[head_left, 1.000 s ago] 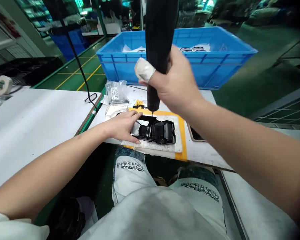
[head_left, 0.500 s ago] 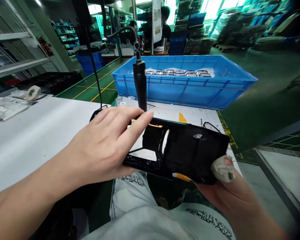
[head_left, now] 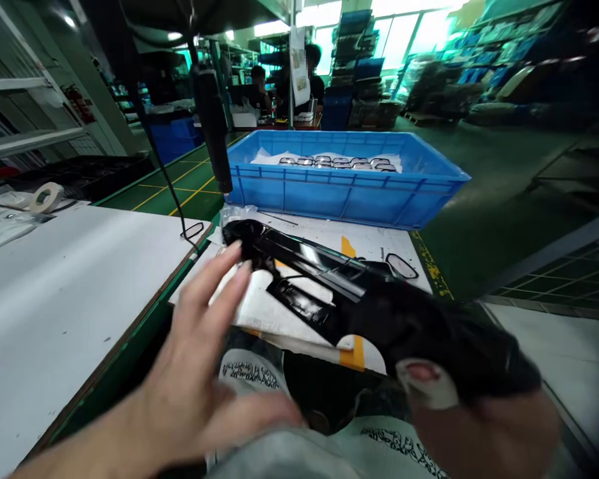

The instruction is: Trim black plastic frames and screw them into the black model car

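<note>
A long glossy black plastic housing (head_left: 309, 263) with cut-out openings slants across the front of the bench, blurred at its right end. My right hand (head_left: 489, 426) grips that end, its thumb wrapped in a pale covering; the other fingers are mostly hidden beneath. My left hand (head_left: 199, 372) is open near the housing's left end, fingers and thumb spread; whether the fingertips touch it I cannot tell. Beyond it hangs a black electric screwdriver (head_left: 212, 126). A white pad (head_left: 259, 309) lies under the housing, and a black-rimmed clear piece (head_left: 402, 266) is on the bench behind it.
Across the back of the bench stands a blue crate (head_left: 339, 199) holding several dark-rimmed pieces on white lining. To the left are a white tabletop (head_left: 80, 286), a tape roll (head_left: 46, 197) and a hanging black cable (head_left: 164, 179). People sit in the background.
The left hand has come off the housing and moved down-left, fingers spreading. The housing has turned edge-up in the right hand. The screwdriver hangs further left in view, and the view has shifted.
</note>
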A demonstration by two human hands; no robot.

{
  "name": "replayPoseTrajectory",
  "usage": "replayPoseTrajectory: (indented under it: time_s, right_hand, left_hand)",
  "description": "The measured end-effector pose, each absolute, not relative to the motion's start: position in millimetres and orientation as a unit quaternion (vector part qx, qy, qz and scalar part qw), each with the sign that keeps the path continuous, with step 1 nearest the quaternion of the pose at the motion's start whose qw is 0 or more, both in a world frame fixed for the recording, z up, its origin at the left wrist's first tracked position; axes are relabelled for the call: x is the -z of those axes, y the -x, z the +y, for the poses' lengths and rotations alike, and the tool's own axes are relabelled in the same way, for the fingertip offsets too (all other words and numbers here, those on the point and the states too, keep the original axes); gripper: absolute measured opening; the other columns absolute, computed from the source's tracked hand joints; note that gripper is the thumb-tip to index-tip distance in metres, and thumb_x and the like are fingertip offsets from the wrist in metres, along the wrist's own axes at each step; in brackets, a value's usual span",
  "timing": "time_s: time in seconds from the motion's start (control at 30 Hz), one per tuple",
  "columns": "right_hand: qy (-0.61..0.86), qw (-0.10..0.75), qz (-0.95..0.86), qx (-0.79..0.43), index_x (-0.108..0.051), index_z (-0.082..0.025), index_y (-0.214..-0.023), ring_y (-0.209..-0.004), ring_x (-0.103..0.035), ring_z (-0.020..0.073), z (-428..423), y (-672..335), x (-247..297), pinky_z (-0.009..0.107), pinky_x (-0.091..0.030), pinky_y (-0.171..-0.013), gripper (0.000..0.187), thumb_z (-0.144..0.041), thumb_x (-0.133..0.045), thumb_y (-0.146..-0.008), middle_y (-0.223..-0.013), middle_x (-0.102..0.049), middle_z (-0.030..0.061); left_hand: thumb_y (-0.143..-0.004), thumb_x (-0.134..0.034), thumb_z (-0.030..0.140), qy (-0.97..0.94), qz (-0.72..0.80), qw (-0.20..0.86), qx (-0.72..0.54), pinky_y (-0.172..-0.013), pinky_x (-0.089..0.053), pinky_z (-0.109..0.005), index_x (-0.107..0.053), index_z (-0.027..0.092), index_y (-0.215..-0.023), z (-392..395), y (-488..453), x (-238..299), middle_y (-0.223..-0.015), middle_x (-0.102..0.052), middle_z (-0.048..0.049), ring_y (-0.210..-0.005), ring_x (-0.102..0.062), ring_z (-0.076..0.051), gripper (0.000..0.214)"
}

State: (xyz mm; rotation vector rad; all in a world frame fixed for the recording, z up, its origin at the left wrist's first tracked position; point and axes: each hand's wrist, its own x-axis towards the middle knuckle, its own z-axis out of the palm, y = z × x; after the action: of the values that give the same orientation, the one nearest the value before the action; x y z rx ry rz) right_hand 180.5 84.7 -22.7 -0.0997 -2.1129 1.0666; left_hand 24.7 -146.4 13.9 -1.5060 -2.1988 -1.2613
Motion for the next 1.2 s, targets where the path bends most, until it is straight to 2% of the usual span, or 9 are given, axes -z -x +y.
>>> replayPoseTrajectory:
  time_s: [0.07,0.13,0.27,0.43,0.53,0.73,0.9,1.07,1.2]
  right_hand:
    - [-0.033,0.393,-0.868,-0.302,-0.04,-0.039,-0.153,-0.123,-0.064,0.0322,88,-188,17,0.044,-0.065,-0.096,0.079,-0.021,-0.069,-0.082,-0.149,-0.054,0.0027]
    - [-0.134,0.401,-0.891,-0.166,-0.049,-0.03,-0.149,-0.133,-0.057,0.0307,87,-190,12,0.047,-0.057,-0.108,0.07,-0.017,-0.063,-0.082,-0.15,-0.05,0.0046]
    - [-0.22,0.42,-0.881,-0.011,-0.069,-0.022,-0.12,-0.137,-0.054,0.0232,75,-182,13,0.041,-0.036,-0.126,0.037,-0.015,-0.05,-0.089,-0.141,-0.059,0.0051]
    - [-0.204,0.414,-0.887,-0.016,-0.071,-0.025,-0.118,-0.144,-0.046,0.0202,58,-188,28,0.042,-0.018,-0.132,0.038,-0.018,-0.04,-0.097,-0.136,-0.065,-0.0008]
    - [-0.189,0.35,-0.914,-0.082,-0.066,-0.028,-0.125,-0.149,-0.039,0.019,65,-203,25,0.044,-0.023,-0.131,0.036,-0.02,-0.053,-0.093,-0.143,-0.06,-0.0023]
    - [0.031,0.253,-0.916,-0.309,-0.052,-0.037,-0.139,-0.151,-0.034,0.0329,112,-211,-4,0.053,-0.045,-0.119,0.05,-0.035,-0.065,-0.09,-0.163,-0.033,0.0017]
    - [0.007,0.139,-0.952,-0.274,-0.052,-0.043,-0.14,-0.153,-0.025,0.0394,125,-178,-34,0.054,-0.052,-0.11,0.054,-0.056,-0.064,-0.09,-0.168,-0.022,-0.0036]
    - [-0.001,0.034,-0.967,-0.254,-0.066,-0.029,-0.11,-0.155,-0.007,0.0454,127,-142,-44,0.071,-0.042,-0.112,0.046,-0.063,-0.071,-0.08,-0.169,-0.014,-0.0043]
    - [0.001,-0.05,-0.964,-0.262,-0.064,-0.024,-0.099,-0.156,0.004,0.0419,133,-110,-29,0.073,-0.028,-0.12,0.038,-0.05,-0.078,-0.075,-0.17,-0.006,-0.0041]
  left_hand:
    - [-0.082,-0.076,0.059,0.367,-0.668,-0.138,0.632,-0.127,-0.024,-0.056,-0.022,0.039,-0.161,-136,-46,2,-0.169,-0.025,-0.0056,-0.155,-0.025,-0.039,0.097]
    - [-0.076,-0.076,0.069,0.261,-0.518,-0.321,0.749,-0.122,-0.034,-0.056,-0.032,0.037,-0.157,-118,-66,6,-0.164,-0.036,-0.01,-0.149,-0.037,-0.04,0.098]
    - [-0.075,-0.086,0.05,0.131,-0.368,-0.425,0.817,-0.107,-0.051,-0.047,-0.055,0.026,-0.134,-82,-85,-7,-0.135,-0.064,-0.0142,-0.126,-0.062,-0.035,0.07]
    - [-0.078,-0.086,0.03,0.033,-0.39,-0.449,0.803,-0.093,-0.055,-0.035,-0.057,0.023,-0.12,-74,-78,-1,-0.111,-0.072,-0.0081,-0.102,-0.072,-0.024,0.052]
    - [-0.08,-0.084,0.03,0.049,-0.397,-0.443,0.802,-0.091,-0.055,-0.032,-0.06,0.021,-0.116,-79,-72,6,-0.108,-0.073,-0.0078,-0.1,-0.072,-0.023,0.045]
    - [-0.079,-0.084,0.028,0.097,-0.349,-0.497,0.788,-0.09,-0.057,-0.037,-0.06,0.021,-0.116,-82,-73,11,-0.109,-0.074,-0.0089,-0.095,-0.074,-0.025,0.045]
    - [-0.08,-0.083,0.026,0.118,-0.353,-0.503,0.78,-0.1,-0.055,-0.045,-0.054,0.023,-0.12,-80,-73,15,-0.116,-0.074,-0.0108,-0.104,-0.074,-0.029,0.049]
    - [-0.077,-0.086,0.035,0.122,-0.439,-0.475,0.753,-0.099,-0.055,-0.047,-0.045,0.023,-0.127,-83,-67,30,-0.125,-0.068,-0.014,-0.117,-0.068,-0.034,0.067]
    - [-0.074,-0.087,0.042,0.195,-0.635,-0.239,0.708,-0.121,-0.036,-0.051,-0.031,0.03,-0.143,-85,-53,53,-0.159,-0.039,-0.0136,-0.149,-0.038,-0.034,0.09]
